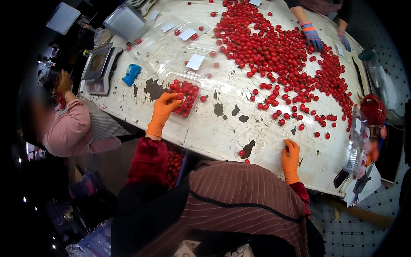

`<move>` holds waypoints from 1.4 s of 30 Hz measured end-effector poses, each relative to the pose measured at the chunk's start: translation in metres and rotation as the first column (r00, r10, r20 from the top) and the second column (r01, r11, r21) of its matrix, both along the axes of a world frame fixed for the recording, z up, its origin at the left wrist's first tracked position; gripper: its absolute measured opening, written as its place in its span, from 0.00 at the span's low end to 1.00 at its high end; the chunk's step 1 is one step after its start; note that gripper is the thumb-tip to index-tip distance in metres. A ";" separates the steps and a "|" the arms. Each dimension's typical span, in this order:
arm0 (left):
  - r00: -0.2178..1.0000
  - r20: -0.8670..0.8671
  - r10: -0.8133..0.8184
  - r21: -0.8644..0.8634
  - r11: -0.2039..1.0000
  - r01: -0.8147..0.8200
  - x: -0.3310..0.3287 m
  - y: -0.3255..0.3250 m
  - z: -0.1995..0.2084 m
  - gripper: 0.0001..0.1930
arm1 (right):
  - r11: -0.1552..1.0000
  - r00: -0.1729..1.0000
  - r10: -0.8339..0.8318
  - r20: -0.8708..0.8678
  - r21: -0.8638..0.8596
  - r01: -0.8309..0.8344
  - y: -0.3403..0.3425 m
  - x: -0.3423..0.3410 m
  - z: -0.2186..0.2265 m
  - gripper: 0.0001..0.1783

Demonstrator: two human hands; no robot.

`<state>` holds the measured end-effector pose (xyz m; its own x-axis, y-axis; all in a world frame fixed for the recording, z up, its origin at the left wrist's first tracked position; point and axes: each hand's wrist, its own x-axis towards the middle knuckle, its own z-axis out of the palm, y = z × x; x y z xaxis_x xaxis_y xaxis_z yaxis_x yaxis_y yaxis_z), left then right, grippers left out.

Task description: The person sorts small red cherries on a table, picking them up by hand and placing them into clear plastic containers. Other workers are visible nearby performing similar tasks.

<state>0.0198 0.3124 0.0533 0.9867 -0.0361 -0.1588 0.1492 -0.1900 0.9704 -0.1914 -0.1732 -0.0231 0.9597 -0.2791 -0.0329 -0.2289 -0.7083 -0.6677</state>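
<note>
My left hand, in an orange glove, reaches over a clear plastic box filled with cherry tomatoes. Its thumb and fingers are pinched at a tomato on top of the pile. My right hand, gloved the same way, rests near the table's front edge. Its fingers are loosely bent, the thumb stands a little apart, and nothing shows in them. One loose tomato lies to the left of that hand. A wide heap of tomatoes covers the middle and far right of the table.
Open clear boxes with white labels stand beyond the filled one. A blue tape dispenser and a scale are at the left. Across the table, a co-worker's gloved hand touches the heap. Another person works at left.
</note>
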 end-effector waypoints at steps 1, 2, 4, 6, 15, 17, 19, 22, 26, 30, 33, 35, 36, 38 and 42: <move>0.999 -0.034 -0.015 -0.114 0.993 0.011 -0.009 -0.002 0.016 0.11 | 1.000 1.000 -0.001 -0.015 0.031 0.001 0.001 0.001 0.000 0.25; 0.984 -0.098 -0.147 -0.068 0.988 0.141 -0.018 0.002 0.034 0.11 | 1.000 1.000 0.008 0.002 0.025 -0.008 0.003 0.002 -0.001 0.24; 0.893 -0.236 -0.383 -0.028 0.921 0.388 -0.040 0.024 0.056 0.11 | 0.999 0.999 0.036 0.033 -0.008 -0.036 0.005 0.007 0.000 0.23; 0.684 -0.438 -0.583 -0.069 0.781 0.621 -0.066 0.058 0.048 0.09 | 0.998 0.998 0.045 0.042 -0.035 -0.043 0.003 0.007 -0.002 0.23; 0.787 -0.606 -0.114 0.650 0.498 0.573 -0.146 0.103 -0.020 0.14 | 0.956 1.000 -0.011 0.004 0.294 0.010 0.016 0.010 -0.002 0.22; 0.736 -0.632 -0.244 0.259 0.828 0.497 -0.138 0.060 -0.007 0.13 | 0.904 0.983 0.160 -0.095 0.414 -0.107 0.031 0.019 0.021 0.27; 0.781 -0.515 -0.352 0.252 0.809 0.531 -0.127 0.013 0.009 0.13 | 0.861 0.910 0.387 -0.151 0.411 -0.299 0.052 0.026 0.046 0.30; 0.885 -0.231 -0.405 0.354 0.812 0.464 -0.102 -0.047 0.002 0.13 | 0.762 0.725 0.646 -0.240 0.249 -0.597 0.076 0.040 0.064 0.32; 0.900 -0.027 -0.435 0.244 0.870 0.428 -0.071 -0.126 -0.004 0.13 | 0.549 0.542 0.835 -0.102 0.071 -0.833 0.110 0.049 0.033 0.22; 0.840 0.033 -0.542 0.289 0.810 0.511 -0.039 -0.181 -0.014 0.16 | 0.652 0.639 0.756 -0.140 0.082 -0.754 0.112 0.054 0.032 0.14; 0.853 -0.095 -0.513 0.336 0.790 0.513 -0.014 -0.205 -0.032 0.28 | 0.864 0.911 0.411 -0.024 0.328 -0.381 0.080 0.053 0.031 0.13; 0.842 0.122 -0.526 0.508 0.762 0.402 0.005 -0.213 -0.058 0.35 | 0.880 1.000 0.021 0.010 0.474 -0.024 0.047 0.055 0.015 0.15; 0.812 0.224 -0.538 0.580 0.744 0.333 0.015 -0.219 -0.067 0.38 | 0.900 0.990 -0.122 0.071 0.429 0.080 0.028 0.058 0.017 0.15; 0.817 0.102 -0.568 0.626 0.675 0.391 0.031 -0.238 -0.061 0.46 | 0.875 0.924 -0.362 0.122 0.385 0.292 -0.012 0.061 0.011 0.16; 0.755 -0.087 -0.650 0.660 0.530 0.533 0.041 -0.278 -0.042 0.53 | 0.961 0.960 -0.274 0.060 -0.019 0.276 -0.071 0.070 -0.009 0.37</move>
